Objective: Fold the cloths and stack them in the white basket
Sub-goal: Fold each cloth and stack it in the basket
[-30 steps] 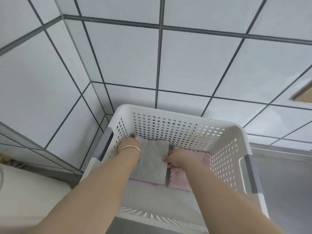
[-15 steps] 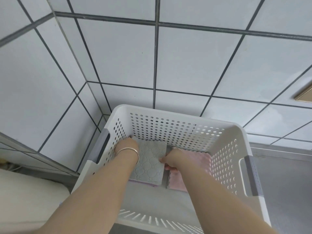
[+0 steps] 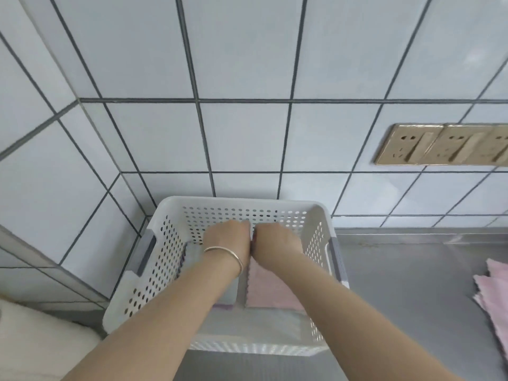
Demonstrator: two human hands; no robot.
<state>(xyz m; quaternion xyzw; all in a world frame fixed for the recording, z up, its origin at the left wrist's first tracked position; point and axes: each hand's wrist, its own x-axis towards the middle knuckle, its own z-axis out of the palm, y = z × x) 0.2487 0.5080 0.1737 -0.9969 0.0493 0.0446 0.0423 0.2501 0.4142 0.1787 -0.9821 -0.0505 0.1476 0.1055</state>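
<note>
The white perforated basket (image 3: 242, 200) stands on the steel counter against the tiled wall. Both my hands reach into it, side by side near its far wall. My left hand (image 3: 228, 237), with a thin bracelet on the wrist, lies on the grey folded cloth (image 3: 192, 255) with fingers curled down. My right hand (image 3: 275, 240) touches it, fingers curled at that cloth's right far edge, above the pink folded cloth (image 3: 266, 290). A purple cloth edge (image 3: 222, 307) peeks from under the grey one. My fingertips are hidden behind the backs of my hands.
Loose pink cloths (image 3: 494, 292) lie on the steel counter (image 3: 412, 270) at the right edge. A gold socket panel (image 3: 439, 144) sits on the wall above. A cream-coloured object (image 3: 33, 339) fills the lower left corner.
My hands slid along the grey cloth toward the basket's far wall and came together. The view swung right, bringing the sockets and the pink cloths on the counter into sight.
</note>
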